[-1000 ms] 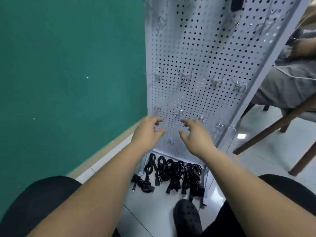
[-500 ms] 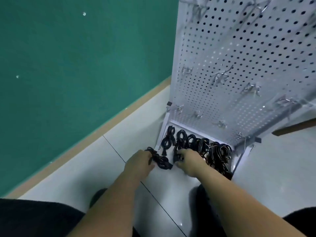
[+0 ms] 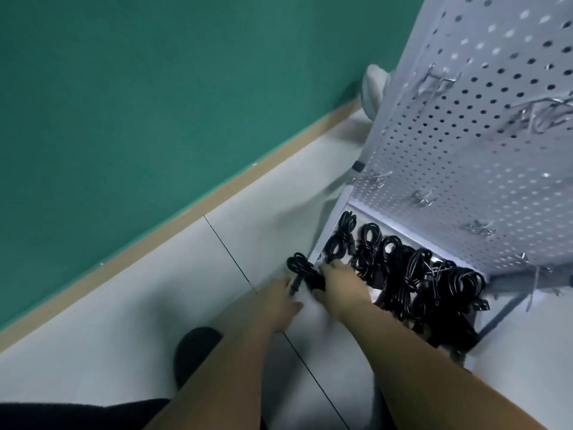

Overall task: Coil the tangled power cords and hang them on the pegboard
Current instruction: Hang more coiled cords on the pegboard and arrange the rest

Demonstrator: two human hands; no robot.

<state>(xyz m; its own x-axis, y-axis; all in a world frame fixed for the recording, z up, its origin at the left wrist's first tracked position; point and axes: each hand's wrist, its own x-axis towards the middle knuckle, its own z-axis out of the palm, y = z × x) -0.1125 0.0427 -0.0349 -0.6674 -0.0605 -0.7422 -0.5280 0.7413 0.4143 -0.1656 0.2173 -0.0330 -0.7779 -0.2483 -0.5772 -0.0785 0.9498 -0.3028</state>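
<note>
Looking down, we take in the flat green wall [image 3: 124, 103] first, then the pale tiled floor [image 3: 139, 321] that meets it along a tan skirting strip. To the right stands the white perforated metal pegboard [image 3: 465, 144]. Its small wire hooks [image 3: 421, 198] carry no cord where we can see them. At its foot a row of black coiled power cords [image 3: 403, 268] lies packed side by side on the floor, each touching the next. Just left of that row, by the board's near corner, sits one loose black cord bundle [image 3: 299, 266], and that is the one we are after.

Our right hand [image 3: 341, 285] lies over it with fingers and thumb curled round the middle of the loops, so it has the bundle in its grasp. Our left hand [image 3: 276, 302] reaches in beside it, fingertips at the dangling plug end [image 3: 294, 286]. Blur keeps us from telling whether it pinches the plug or only touches it.

We judge the cord light, limp and rubbery, likely to sag and spring out of its loops if lifted by one strand. Better to take it across the whole bunch of loops, plug ends gathered in, so nothing trails on the way to a hook.
</note>
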